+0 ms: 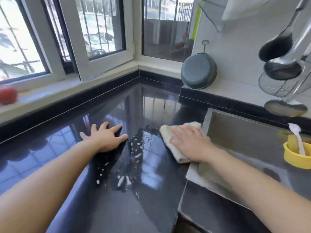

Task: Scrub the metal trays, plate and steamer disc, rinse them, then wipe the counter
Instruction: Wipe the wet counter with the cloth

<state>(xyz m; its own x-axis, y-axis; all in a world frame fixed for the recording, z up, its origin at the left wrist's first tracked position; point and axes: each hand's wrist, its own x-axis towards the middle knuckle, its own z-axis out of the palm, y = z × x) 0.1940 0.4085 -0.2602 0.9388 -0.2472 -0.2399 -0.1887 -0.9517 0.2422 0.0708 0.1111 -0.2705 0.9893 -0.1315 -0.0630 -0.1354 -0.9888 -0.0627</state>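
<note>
counter [148,105] | left hand [104,138] flat | right hand [190,142] flat on cloth [170,142]

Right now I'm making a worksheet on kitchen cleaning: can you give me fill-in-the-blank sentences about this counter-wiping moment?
1. The right hand presses flat on a folded ____ beside the sink.
2. The left hand rests with fingers spread on the black ____.
3. Between the two hands, the surface shows ____ droplets.
4. A white brush stands in a ____ cup at the sink's right edge.

Missing words: cloth; counter; water; yellow
</note>
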